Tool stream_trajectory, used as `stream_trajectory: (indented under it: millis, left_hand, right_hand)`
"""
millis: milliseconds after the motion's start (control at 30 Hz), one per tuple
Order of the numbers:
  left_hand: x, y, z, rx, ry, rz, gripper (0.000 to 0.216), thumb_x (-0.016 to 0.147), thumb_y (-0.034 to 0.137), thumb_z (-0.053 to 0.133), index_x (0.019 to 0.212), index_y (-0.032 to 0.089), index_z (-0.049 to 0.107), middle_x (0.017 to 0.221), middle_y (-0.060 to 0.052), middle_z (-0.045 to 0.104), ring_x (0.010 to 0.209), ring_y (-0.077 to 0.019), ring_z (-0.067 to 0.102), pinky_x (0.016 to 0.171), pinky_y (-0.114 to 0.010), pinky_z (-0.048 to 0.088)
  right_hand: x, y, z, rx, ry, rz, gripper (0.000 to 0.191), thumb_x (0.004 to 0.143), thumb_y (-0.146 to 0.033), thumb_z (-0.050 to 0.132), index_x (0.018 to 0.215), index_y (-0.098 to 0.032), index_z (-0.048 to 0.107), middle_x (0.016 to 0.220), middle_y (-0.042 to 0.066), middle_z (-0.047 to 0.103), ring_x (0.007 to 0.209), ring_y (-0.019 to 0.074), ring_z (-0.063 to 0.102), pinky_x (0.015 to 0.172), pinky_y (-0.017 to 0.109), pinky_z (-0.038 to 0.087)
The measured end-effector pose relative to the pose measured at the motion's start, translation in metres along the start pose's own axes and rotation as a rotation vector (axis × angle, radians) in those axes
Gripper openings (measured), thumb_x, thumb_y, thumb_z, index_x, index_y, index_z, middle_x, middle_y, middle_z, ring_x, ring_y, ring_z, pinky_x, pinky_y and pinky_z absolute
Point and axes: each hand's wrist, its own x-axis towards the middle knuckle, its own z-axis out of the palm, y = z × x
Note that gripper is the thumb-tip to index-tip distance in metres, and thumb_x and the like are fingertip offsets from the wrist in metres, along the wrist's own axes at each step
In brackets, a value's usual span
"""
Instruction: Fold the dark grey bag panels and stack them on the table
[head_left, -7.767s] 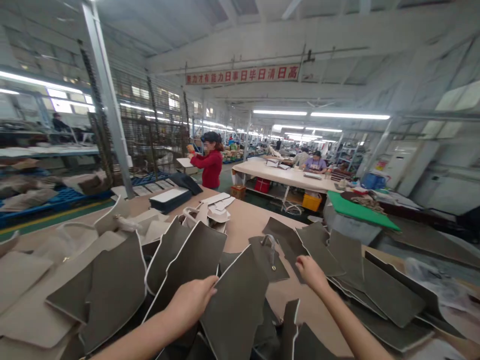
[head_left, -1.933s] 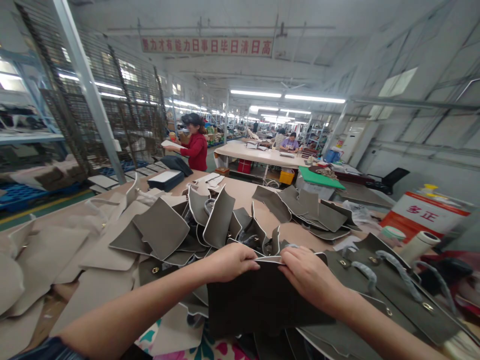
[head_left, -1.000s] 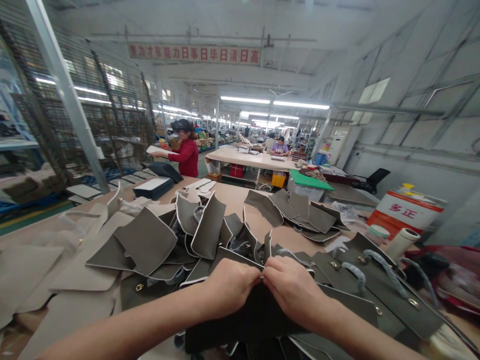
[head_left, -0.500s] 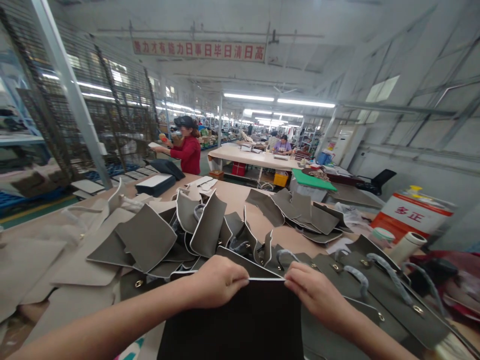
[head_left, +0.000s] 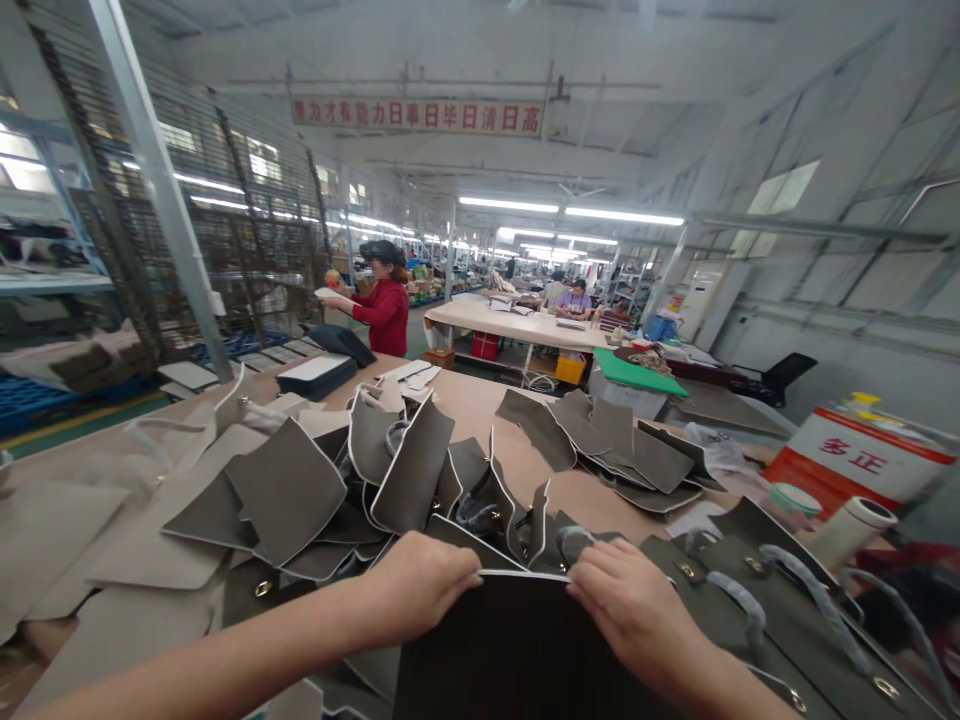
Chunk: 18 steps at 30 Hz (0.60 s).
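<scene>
1. At the near edge of the desk, low centre of the head view: one dark panel, piped white along its top edge; the sheet runs from that edge down toward the wearer and out of frame.
2. Upon the left end of that edge, the left hand: fingers curled shut over the rim, gripping it; thumb hidden.
3. Upon the right end, the right hand: closed in the same way on the same edge.
4. Relation: the piped edge lies left to right between the hands, roughly level; the dark panel lies below both and nearer the body; neither hand is nearer, each holding one end.
5. Just beyond the knuckles: heap of grey-olive panels, white-edged, several standing on edge.
6. Just beside the right hand: handled panels, their handles wrapped.
7. Well apart, farther up the desk: second pile; at the right, a pale roll and a red-and-white container.
8. Beyond the desk's far end: a person in a red top, standing, holding something pale.
</scene>
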Motion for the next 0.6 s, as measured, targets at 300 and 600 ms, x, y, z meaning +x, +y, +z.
stream_trajectory:
  millis: [300, 600]
  left_hand:
    - [0.043, -0.032, -0.022, -0.151, 0.072, -0.098, 0.033, 0.088, 0.029, 0.031, 0.073, 0.017, 0.058, 0.063, -0.001, 0.061, 0.059, -0.0131, 0.057, 0.055, -0.02, 0.037]
    - [0.071, -0.129, 0.021, -0.014, 0.422, -0.588, 0.034, 0.084, 0.033, 0.037, 0.11, 0.022, 0.055, 0.106, -0.003, 0.063, 0.09, -0.0169, 0.061, 0.074, -0.022, 0.046]
  right_hand:
    - [0.022, 0.099, 0.011, -0.074, 0.081, 0.097, 0.03, 0.09, -0.03, 0.033, 0.066, -0.02, 0.046, 0.065, 0.001, 0.05, 0.061, 0.0142, 0.045, 0.057, 0.025, 0.03]
    - [0.07, 0.304, 0.148, 0.304, -0.098, 0.897, 0.019, 0.085, -0.025, 0.045, 0.073, -0.016, 0.056, 0.079, 0.004, 0.059, 0.079, 0.017, 0.055, 0.073, 0.029, 0.041]
